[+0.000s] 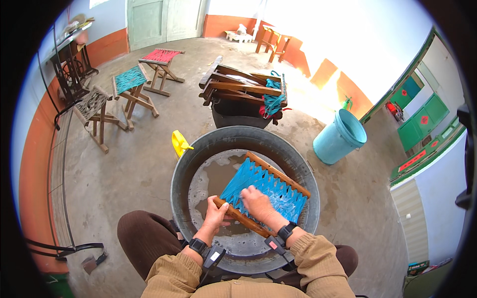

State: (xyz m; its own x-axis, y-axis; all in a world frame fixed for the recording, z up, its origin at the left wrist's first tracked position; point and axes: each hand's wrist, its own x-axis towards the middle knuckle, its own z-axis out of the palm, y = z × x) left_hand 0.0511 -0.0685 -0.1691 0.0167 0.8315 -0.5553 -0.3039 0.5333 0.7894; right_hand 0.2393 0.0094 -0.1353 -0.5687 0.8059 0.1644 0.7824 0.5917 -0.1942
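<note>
A folding stool [289, 201] with a wet, blue woven-cord seat and brown wooden rails lies tilted inside a large round metal basin [180, 198]. My left hand [214, 218] is wrapped round the stool's near wooden rail at its left end. Over the blue cords, my right hand [258, 203] presses down with curled fingers, and whitish suds show beside it. Whatever those fingers hold, if anything, is hidden. Murky water with foam [214, 171] covers part of the basin's bottom. The stool's legs are mostly out of sight.
Behind the basin, folded stools [243, 89] rest on a dark tub [233, 115]. A yellow bottle [180, 144] stands by the basin's left rim, a light-blue bucket [334, 141] to the right. Standing stools, grey [94, 104], teal [130, 81] and red [161, 56], are at left.
</note>
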